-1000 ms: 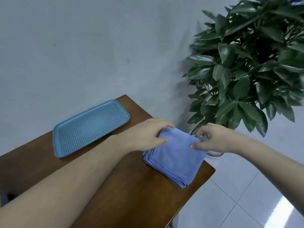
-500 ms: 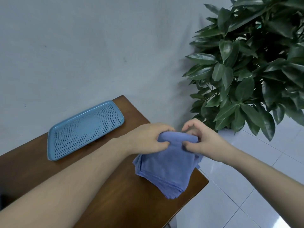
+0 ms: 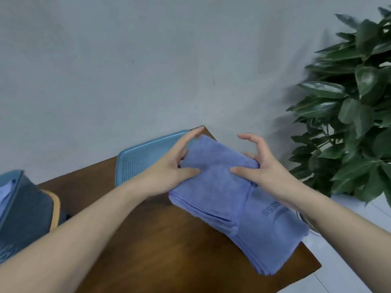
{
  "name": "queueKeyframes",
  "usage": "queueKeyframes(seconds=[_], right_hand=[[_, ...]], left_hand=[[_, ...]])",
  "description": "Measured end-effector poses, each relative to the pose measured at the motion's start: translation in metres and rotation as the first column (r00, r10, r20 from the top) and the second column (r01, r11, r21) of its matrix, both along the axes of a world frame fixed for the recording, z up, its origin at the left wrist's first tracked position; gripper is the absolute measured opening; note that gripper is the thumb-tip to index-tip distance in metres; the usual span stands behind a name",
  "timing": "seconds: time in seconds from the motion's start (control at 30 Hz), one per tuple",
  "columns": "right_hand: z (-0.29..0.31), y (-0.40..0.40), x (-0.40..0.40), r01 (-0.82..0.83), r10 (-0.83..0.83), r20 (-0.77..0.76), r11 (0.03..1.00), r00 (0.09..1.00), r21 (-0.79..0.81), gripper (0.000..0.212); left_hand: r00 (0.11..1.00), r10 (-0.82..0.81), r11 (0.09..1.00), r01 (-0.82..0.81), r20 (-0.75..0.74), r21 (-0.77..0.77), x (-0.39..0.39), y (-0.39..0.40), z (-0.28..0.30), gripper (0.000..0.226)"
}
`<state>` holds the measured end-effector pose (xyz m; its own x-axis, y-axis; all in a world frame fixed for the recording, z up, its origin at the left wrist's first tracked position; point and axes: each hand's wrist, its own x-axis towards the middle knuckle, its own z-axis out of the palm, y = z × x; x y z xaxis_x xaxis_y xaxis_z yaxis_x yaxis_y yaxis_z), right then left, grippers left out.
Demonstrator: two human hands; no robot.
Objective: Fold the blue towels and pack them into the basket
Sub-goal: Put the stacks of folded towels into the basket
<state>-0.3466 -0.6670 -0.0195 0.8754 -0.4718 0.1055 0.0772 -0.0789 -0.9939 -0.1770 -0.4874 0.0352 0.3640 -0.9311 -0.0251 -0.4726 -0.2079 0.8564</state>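
Blue towels had been lifted at their far edge a moment earlier; now the top layer bunched between both hands above the stack on the desk, suggesting one was being separated for folding. The left hand and right hand each pinched it, thumbs on top. A basket waited far left.

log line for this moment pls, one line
phase: lifting top towel | left hand: grips folded blue towel | right hand: grips same towel | towel stack: on table | basket: far left
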Motion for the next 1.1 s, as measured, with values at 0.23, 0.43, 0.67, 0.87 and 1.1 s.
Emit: queueKeyframes(seconds=[0.23,0.43,0.67,0.87,1.1], right_hand=[[0.022,0.048,0.074,-0.053,0.037,0.14,0.992,0.989,0.112,0.063],[0.036,0.114,0.129,-0.183,0.159,0.122,0.956,0.98,0.229,0.089],[0.067,0.214,0.185,-0.371,0.371,0.049,0.929,0.927,-0.008,0.053],[0.089,0.29,0.232,-0.409,0.419,0.026,0.897,0.908,-0.171,0.048],[0.099,0.376,0.271,-0.539,0.543,-0.063,0.801,0.837,-0.261,0.072]], left_hand=[[0.977,0.193,0.978,-0.199,-0.089,-0.06,0.02,0.074,0.025,0.051],[0.906,0.337,0.906,-0.387,-0.256,-0.173,0.051,0.144,0.043,0.052],[0.84,0.464,0.823,-0.526,-0.283,-0.213,0.089,0.245,0.058,0.053],[0.774,0.58,0.77,-0.622,-0.253,-0.138,0.121,0.336,0.073,0.047],[0.771,0.584,0.786,-0.615,-0.254,-0.062,0.15,0.44,0.077,0.053]])
